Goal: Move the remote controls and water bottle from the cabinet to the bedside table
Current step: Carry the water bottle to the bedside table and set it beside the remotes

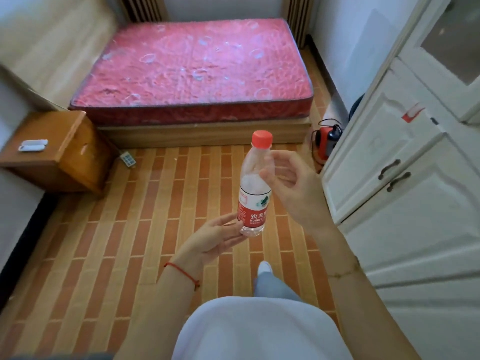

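two remote controls [33, 145] lie side by side on the wooden worktop [46, 141] of the bedside table, near its left edge, pale and too small to read. a third keypad-like thing [127, 159] lies on the floor between the table and the bed base; what it is stays unclear. the water bottle [253, 188] is upright in mid-air over the brick-pattern floor [130, 229], red cap up, red label low on its body. the left hand [215, 237] pinches its bottom end with fingertips, grip closed on the bottle. the right hand [291, 183] is beside the bottle's upper part, fingers loosely curled and apart; whether they touch the plastic is hard to tell. a red mattress [194, 71] fills the far side. white cabinet doors [389, 165] stand at the right, cut off by the frame edge. a red device with a black cord [328, 141] sits on the floor by the cabinet, partly hidden.
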